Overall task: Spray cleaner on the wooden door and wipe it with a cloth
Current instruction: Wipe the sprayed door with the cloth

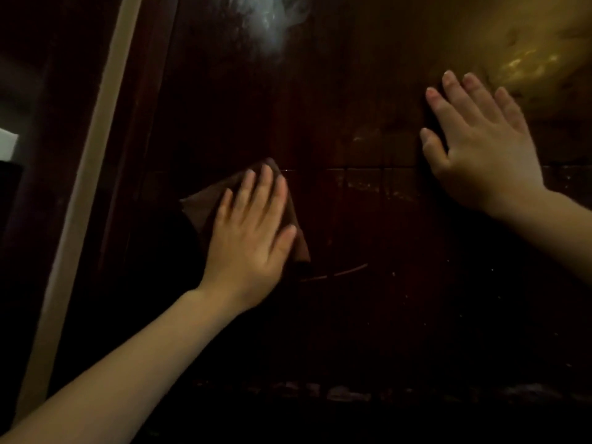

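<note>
Door (352,219) fills pretty much the whole head view, dark wood, right in front of the person, with a pale frame strip (96,155) running down its left edge. Left hand (250,232) lies flat with fingers straight and close together, pressing a brown cloth (198,206) against the panel near the middle. A flat palm makes sense, since it spreads the pressure so the cloth drags evenly instead of bunching. Right hand (480,145) is flat on the wood too, fingers slightly spread, holding nothing; my guess is it's bracing the door so it doesn't swing under the push. There's a whitish misty patch (272,24) up top, probably cleaner not yet wiped, and pale smears (346,395) low down. So I'd say we're mid-wipe, with both of those spots left to do. No spray bottle in view.
</note>
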### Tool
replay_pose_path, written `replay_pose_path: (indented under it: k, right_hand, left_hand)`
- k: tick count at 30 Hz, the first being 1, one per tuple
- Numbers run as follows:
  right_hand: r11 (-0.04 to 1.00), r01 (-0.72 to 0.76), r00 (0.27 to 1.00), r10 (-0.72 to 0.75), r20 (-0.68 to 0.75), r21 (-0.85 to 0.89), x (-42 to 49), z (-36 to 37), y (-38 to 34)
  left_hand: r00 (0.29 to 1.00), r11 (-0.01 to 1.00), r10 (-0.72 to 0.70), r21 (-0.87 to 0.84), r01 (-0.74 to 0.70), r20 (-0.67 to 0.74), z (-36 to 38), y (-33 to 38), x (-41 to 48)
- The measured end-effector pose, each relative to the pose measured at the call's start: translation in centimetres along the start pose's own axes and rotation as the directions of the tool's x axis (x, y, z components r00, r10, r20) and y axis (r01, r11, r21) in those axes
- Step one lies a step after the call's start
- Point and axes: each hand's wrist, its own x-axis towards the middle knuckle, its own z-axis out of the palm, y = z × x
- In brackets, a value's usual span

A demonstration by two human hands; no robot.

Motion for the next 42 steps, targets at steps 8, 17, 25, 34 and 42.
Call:
replay_pose_path:
  k: [8, 17, 25, 34, 42]
  right_hand:
    - [1.0, -0.024, 1.0, 0.024, 0.0, -0.01, 0.1, -0.1, 0.0]
    - [1.0, -0.02, 1.0, 0.02, 0.009, 0.002, -0.1, 0.0, 0.1]
    - [0.995, -0.074, 0.996, 0.077, -0.04, 0.066, -0.1, -0.1, 0.2]
    - [0.964, -0.261, 0.96, 0.265, -0.096, 0.052, -0.3, 0.0, 0.1]
    - [0.953, -0.296, 0.951, 0.3, -0.07, 0.066, -0.3, -0.2, 0.6]
  left_hand:
    - [0.985, 0.984, 0.175, -0.017, -0.175, -0.005, -0.2, -0.1, 3.1]
    - [0.887, 0.884, 0.462, 0.065, -0.462, 0.019, 0.7, 2.8, 1.9]
    - [0.988, 0.992, -0.12, -0.055, 0.115, -0.101, 0.0, 5.2, 9.0]
    - [0.969, 0.969, 0.23, -0.068, -0.236, -0.09, 1.0, 7.0, 5.2]
    - [0.98, 0.995, -0.095, -0.057, 0.086, -0.173, 0.3, 9.4, 8.1]
